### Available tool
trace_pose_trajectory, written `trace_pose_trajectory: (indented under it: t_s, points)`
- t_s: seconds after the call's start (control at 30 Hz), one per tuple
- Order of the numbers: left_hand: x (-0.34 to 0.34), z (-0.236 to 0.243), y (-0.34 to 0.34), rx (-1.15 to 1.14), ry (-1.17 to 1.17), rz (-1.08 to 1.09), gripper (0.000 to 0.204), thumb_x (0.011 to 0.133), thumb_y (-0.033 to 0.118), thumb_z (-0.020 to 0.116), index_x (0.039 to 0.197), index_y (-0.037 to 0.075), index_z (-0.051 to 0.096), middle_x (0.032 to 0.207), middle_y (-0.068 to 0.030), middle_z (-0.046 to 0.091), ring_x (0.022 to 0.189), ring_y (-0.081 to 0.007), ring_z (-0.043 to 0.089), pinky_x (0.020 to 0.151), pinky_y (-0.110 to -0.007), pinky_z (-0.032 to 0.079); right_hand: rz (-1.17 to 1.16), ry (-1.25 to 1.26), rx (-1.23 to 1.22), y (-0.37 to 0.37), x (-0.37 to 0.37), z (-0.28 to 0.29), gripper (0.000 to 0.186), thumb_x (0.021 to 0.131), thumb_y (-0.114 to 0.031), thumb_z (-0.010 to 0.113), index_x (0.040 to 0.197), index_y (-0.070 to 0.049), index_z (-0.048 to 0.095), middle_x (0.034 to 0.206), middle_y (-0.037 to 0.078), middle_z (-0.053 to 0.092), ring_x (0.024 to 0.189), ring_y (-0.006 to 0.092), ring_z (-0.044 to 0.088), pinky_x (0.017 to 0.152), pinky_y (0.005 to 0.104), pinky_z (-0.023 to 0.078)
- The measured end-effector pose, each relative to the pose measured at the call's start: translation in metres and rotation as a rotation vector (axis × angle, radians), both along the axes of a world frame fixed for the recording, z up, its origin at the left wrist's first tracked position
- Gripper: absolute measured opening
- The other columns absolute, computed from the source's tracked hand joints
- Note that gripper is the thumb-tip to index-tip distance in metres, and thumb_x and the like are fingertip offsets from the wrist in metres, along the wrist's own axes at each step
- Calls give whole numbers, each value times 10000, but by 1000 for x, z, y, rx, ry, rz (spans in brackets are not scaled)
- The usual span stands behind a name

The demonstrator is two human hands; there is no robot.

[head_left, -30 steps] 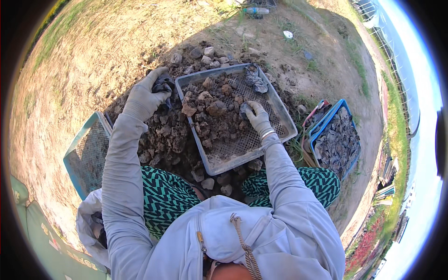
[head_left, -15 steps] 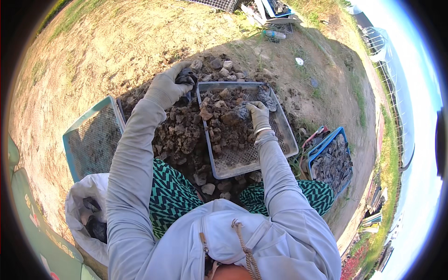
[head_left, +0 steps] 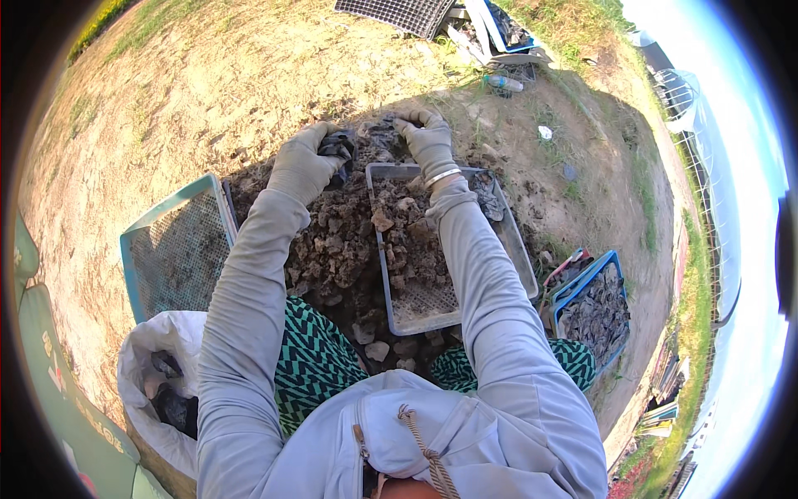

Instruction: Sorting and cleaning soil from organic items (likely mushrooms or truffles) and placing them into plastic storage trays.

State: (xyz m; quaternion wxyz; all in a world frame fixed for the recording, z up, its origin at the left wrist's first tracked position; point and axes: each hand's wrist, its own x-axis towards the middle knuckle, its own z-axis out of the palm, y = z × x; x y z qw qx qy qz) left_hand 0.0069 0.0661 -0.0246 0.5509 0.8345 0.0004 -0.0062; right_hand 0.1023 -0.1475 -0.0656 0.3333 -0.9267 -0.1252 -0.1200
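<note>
My left hand [head_left: 306,164], in a pale work glove, is closed on a wad of crumpled black plastic film [head_left: 339,150] above the soil heap. At the far edge of a grey mesh-bottomed tray [head_left: 426,323], my gloved right hand [head_left: 428,143] pinches a soiled, dark grey piece of plastic film [head_left: 381,137]. Brown soil clods [head_left: 407,233] fill the left part of the tray. More grey film [head_left: 489,198] lies in its far right corner. A heap of clods and stones [head_left: 332,241] spreads to the tray's left, between my knees and my left hand.
To the left stand a blue-rimmed mesh tray [head_left: 133,274] and a white sack [head_left: 137,366] with dark plastic inside. A blue crate of dark scraps [head_left: 594,312] sits at the right. Farther away are a black seedling tray [head_left: 386,15] and a plastic bottle [head_left: 504,83].
My right hand has moved from inside the tray up past its far edge, bringing the plastic film near the left hand. The left hand still grips its black wad.
</note>
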Motion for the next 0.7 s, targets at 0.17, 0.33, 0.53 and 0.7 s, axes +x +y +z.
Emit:
trace_pose_trajectory:
  t_s: [0.17,0.33,0.53,0.7]
  points:
    - [-14,-5,-16,464,-667,-107,305,676,13,728,966,44,639,1199,-101,529,1035,-173,549,896,-281,445,292,310,950,33,-53,18,149,794,-51,693,935,-8,667,881,10,663,763,69,575,691,206,479]
    - [-10,-19,-25,225,-132,-317,309,678,63,719,976,82,640,1012,-116,634,901,-234,619,767,-317,485,299,442,940,1,-75,-17,211,806,-64,686,1007,-11,654,918,13,665,775,72,582,697,207,480]
    - [-2,-4,-55,153,-26,-295,273,704,31,692,967,38,618,871,-105,631,778,-201,612,711,-307,485,-496,338,-226,-226,-51,-139,382,768,-256,689,1107,-89,643,1034,140,653,1001,263,615,866,336,470]
    - [-1,-15,-43,240,-84,-281,280,677,12,696,945,29,615,876,-118,621,819,-246,605,752,-321,470,-513,482,-606,-263,-78,-152,624,754,-283,683,1326,-178,456,1344,122,444,1117,275,547,932,375,445]
